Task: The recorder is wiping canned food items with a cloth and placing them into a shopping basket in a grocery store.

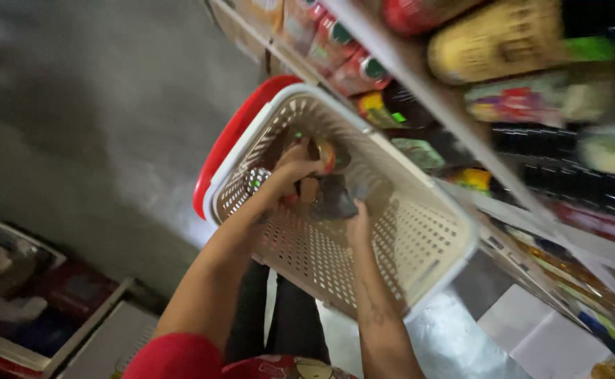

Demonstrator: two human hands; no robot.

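Cream plastic basket point(420, 245), perforated on its walls and floor, sits tilted in the middle of the head view, just beside the store shelving point(462, 133) on the right, and both of the person's hands are down inside it. Behind the cream basket, nested against its far rim, a red basket point(230, 140) shows as a curved edge. The left hand point(295, 163) reaches deep into the basket with its fingers curled around a small round item with an orange and dark end point(327, 156); the picture is too blurred to tell what kind of package it is. The right hand point(359, 219) lies nearer the basket's middle, fingers closed on the lower edge of a dark, soft-looking packet point(335, 196). A shiny, patterned small thing point(255, 180) lies against the basket's left wall, close to the left forearm. The shelving carries bottles with green caps point(353, 60), a yellow woven-looking package point(497, 38) and rows of dark bottles point(567, 175), all smeared by motion. Below, the grey floor point(97, 126) spreads to the left, and a low box with mixed goods point(20, 281) stands at the bottom left corner.
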